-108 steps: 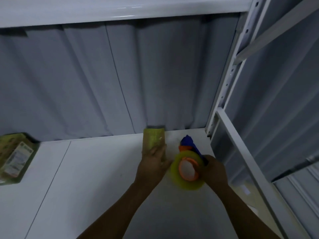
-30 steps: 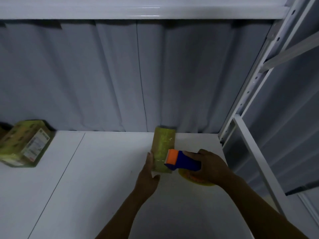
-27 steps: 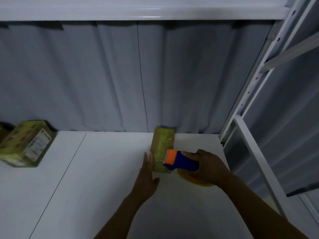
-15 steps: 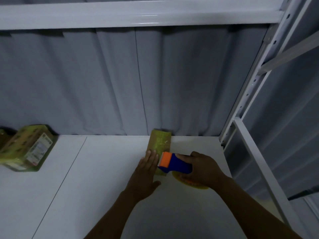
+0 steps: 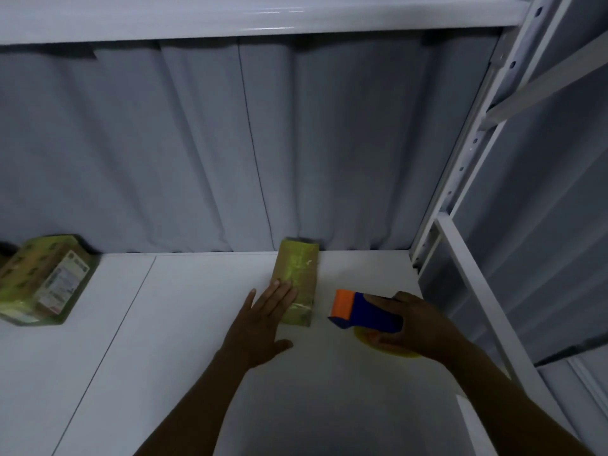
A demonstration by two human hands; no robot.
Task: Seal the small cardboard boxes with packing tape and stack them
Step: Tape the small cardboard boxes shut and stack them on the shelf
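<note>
A small taped cardboard box lies lengthwise on the white shelf, its far end against the grey curtain. My left hand lies flat with straight fingers pressing on the near left part of the box. To the right of the box, my right hand grips a blue and orange tape dispenser, apart from the box. The yellowish tape roll shows under that hand, just above the shelf.
A second taped cardboard box with a printed label lies at the far left of the shelf. A white rack upright and side rail bound the shelf on the right. Another shelf board runs overhead.
My right hand has pulled the tape dispenser off the box and to the right. My left hand went from beside the box to flat on its near end.
</note>
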